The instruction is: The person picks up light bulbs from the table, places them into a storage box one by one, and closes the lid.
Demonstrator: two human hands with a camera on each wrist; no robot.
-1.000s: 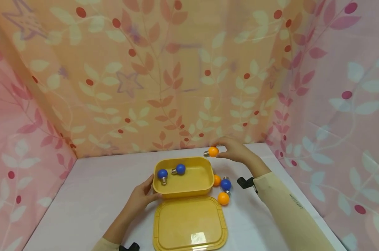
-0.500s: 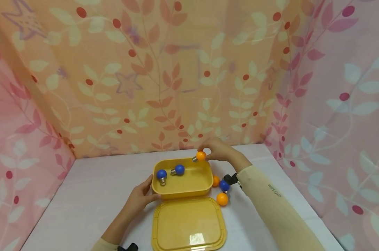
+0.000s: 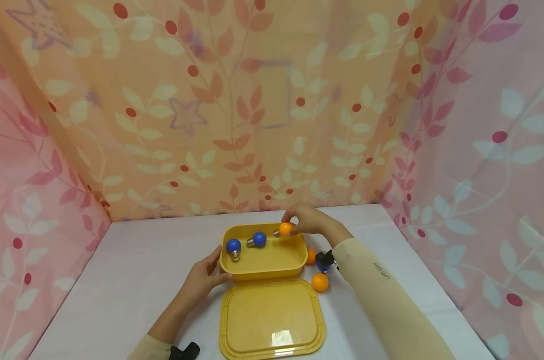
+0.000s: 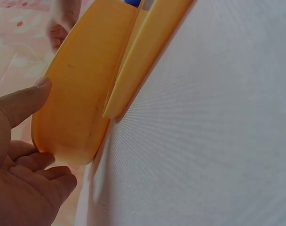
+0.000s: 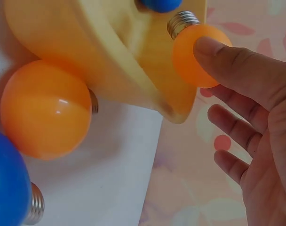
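My right hand (image 3: 310, 220) pinches an orange light bulb (image 3: 286, 229) by its round end, low over the right back part of the yellow box (image 3: 262, 276). Its metal screw base points left; the right wrist view shows the thumb across the orange bulb (image 5: 190, 63). Two blue bulbs lie inside the box: one blue bulb (image 3: 233, 246) at the left and another blue bulb (image 3: 259, 239) nearer the middle. With thumb and fingers spread around the box's left near corner, my left hand (image 3: 204, 277) holds it on the table.
The yellow lid (image 3: 272, 320) lies flat in front of the box. Right of the box sit an orange bulb (image 3: 311, 257), a blue bulb (image 5: 9, 183) and a nearer orange bulb (image 3: 320, 282). Patterned curtains (image 3: 235, 110) stand behind and beside the white table (image 3: 154, 245).
My right hand has moved left and down, carrying the orange bulb from beyond the box's right back corner to inside its rim. The left hand stays at the box.
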